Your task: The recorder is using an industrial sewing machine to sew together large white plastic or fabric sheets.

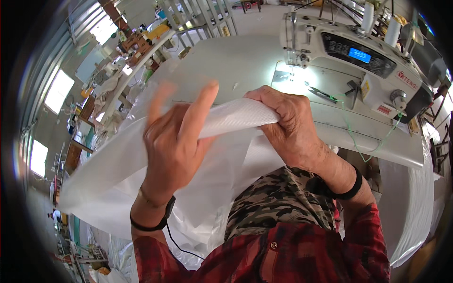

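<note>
A white woven plastic sheet (238, 114) hangs in front of me, its folded edge raised over the front of the sewing table (226, 61). My right hand (295, 127) is closed on the right end of that fold, thumb and fingers pinching it. At the fold's left part is my left hand (170, 144), with its index finger stretched up and the fingers apart, some of them blurred by motion. Its thumb side is close to the sheet, and contact there is hard to make out. The rest of the sheet drapes to the left and down over my lap.
A white sewing machine (325, 47) with a lit display stands at the back right. Dark snips (323, 95) and green thread (351, 134) lie by its needle area. More white sheeting (405, 207) hangs at the lower right. A cluttered bench (137, 66) stands at the far left.
</note>
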A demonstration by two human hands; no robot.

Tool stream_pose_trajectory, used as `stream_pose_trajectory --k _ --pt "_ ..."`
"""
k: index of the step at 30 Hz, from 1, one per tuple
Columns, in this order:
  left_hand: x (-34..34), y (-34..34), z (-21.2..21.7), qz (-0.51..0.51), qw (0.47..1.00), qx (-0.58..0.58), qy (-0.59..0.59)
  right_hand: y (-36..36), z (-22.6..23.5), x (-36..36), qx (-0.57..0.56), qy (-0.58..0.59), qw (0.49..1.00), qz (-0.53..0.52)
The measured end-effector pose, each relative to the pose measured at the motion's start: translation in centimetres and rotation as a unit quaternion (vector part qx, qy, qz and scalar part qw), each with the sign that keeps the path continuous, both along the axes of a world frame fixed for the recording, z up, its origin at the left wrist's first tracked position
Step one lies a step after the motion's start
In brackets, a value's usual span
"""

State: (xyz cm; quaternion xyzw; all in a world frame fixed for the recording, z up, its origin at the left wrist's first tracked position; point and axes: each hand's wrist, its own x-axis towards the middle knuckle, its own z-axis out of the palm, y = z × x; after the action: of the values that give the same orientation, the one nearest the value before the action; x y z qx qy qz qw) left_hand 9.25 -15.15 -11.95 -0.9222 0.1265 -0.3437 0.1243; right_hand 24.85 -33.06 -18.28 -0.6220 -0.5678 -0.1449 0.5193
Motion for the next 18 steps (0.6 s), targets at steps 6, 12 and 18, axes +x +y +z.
stream_pose_trajectory --k 6,12,18 --pt "4.5 -1.9 4.0 -0.047 0.995 -0.054 -0.071 -3.1 -1.5 -1.8 0.061 0.039 0.983 -0.169" --pt "7.4 -3.3 7.3 -0.054 0.995 -0.012 -0.087 -6.4 -3.7 -3.7 -0.084 0.260 0.956 -0.103" --pt "9.8 4.3 14.6 0.021 0.965 -0.025 -0.259 -11.3 -6.9 -0.6 0.002 -0.077 0.988 -0.135"
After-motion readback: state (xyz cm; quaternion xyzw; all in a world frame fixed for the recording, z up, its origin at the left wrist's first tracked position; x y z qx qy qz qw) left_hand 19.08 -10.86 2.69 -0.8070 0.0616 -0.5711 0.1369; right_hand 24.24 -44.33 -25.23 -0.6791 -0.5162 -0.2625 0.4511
